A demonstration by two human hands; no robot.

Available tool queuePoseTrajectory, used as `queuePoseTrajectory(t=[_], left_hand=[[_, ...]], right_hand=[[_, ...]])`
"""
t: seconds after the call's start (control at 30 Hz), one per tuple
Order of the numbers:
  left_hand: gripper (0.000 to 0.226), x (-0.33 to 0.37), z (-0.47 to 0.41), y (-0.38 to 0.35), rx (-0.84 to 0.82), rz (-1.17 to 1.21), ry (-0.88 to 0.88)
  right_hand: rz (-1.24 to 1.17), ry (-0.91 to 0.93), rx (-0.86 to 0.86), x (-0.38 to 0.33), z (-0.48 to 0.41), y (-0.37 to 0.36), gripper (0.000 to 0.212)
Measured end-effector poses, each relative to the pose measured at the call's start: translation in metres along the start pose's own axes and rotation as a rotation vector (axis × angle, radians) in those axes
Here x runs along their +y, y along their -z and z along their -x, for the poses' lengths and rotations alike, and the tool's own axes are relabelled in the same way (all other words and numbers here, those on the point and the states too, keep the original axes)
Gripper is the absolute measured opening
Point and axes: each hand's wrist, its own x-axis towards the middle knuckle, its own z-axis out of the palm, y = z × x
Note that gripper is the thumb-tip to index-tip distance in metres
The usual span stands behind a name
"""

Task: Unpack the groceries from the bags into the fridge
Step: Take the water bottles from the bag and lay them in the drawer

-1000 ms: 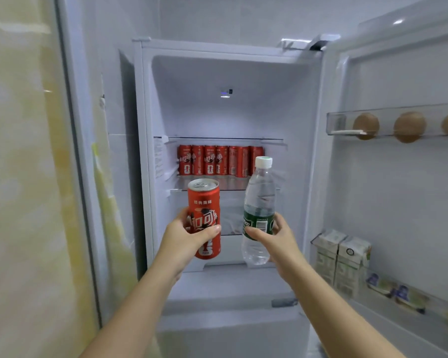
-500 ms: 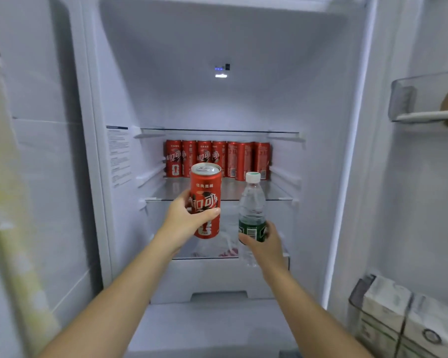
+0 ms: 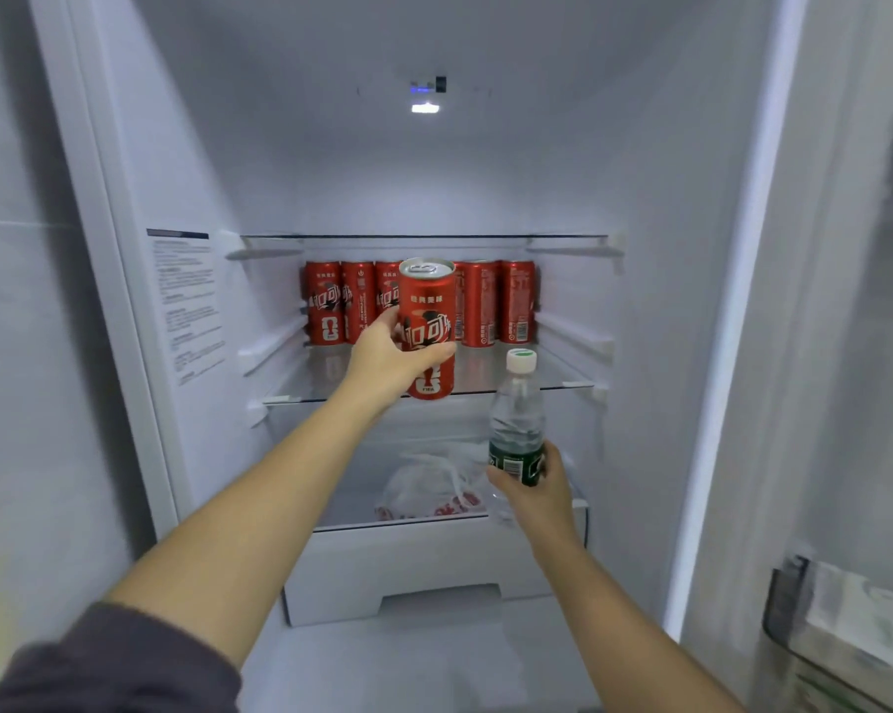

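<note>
Cola can (image 3: pixel 426 326) — rigid, smooth, likely slippery; left hand (image 3: pixel 382 362) wrapped its middle, glass shelf (image 3: pixel 562 385) just beyond. Water bottle (image 3: pixel 517 419) — thin, probably squashy; right hand (image 3: pixel 534 486) gripped its label band, lower right of left hand

A row of red metal cans (image 3: pixel 478 306) stood at the rear of the clear glass shelf (image 3: pixel 321 375). 1 further red metal can (image 3: pixel 426 311) was before it, over the shelf's front edge, with the clear plastic water bottle (image 3: pixel 517 419) to its right, lower. A white plastic bag (image 3: pixel 429 486) lay beneath the shelf.
</note>
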Motion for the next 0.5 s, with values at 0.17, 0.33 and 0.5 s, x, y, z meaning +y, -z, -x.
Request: queuePoseTrajectory(t=[0.17,0.33,0.5], left_hand=[[0.060,-0.006,-0.033,-0.005,-0.006,-0.037,-0.006],[0.064,-0.013,-0.069,-0.015,-0.023,-0.072,0.010],[0.078,-0.031,-0.097,-0.029,-0.031,-0.125,0.073]], right_hand=[[0.127,0.011,-0.028,-0.002,-0.006,0.002,0.057],[0.209,-0.001,-0.053,-0.005,-0.008,0.003,0.058],[0.259,-0.029,-0.092,-0.006,-0.010,0.006,0.060]])
